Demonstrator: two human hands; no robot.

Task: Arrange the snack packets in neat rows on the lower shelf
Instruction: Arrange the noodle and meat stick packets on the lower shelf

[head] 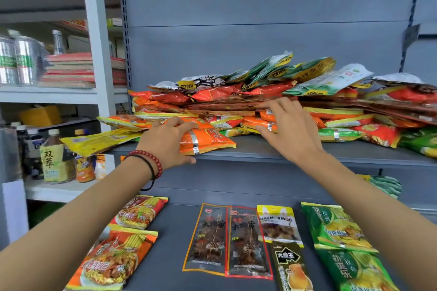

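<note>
Down on the lower shelf (175, 243), right under the forearms, flat packets lie face up in short rows. Up above, the upper shelf (260, 149) carries a big, messy pile of packets (260, 92), orange, red, green and white, heaped against the back panel and running off to the right end. One long yellow packet (101, 140) pokes out past that shelf's left end.

Back on the lower shelf: two green packets (335, 227) sit one behind the other near the right end, the front one overlapping the rear one. Two orange noodle packets (113, 260) line up the same way at the left end, the front one reaching the front edge. In the middle, two long skewer packets (208, 238) lie side by side, long edges touching. Just right of them sits a yellow-topped packet (277, 224), with a dark packet (290, 267) in front of it, overlapping its lower edge.

Now the hands! The left hand (168, 142) is at the upper shelf's front edge, fingers curled over the end of an orange packet (208, 137), thumb underneath: it grips that one. The right hand (288, 130) is spread open, holding nothing, fingertips against the front of the pile.

A red bead bracelet (151, 160) circles the left wrist.
</note>
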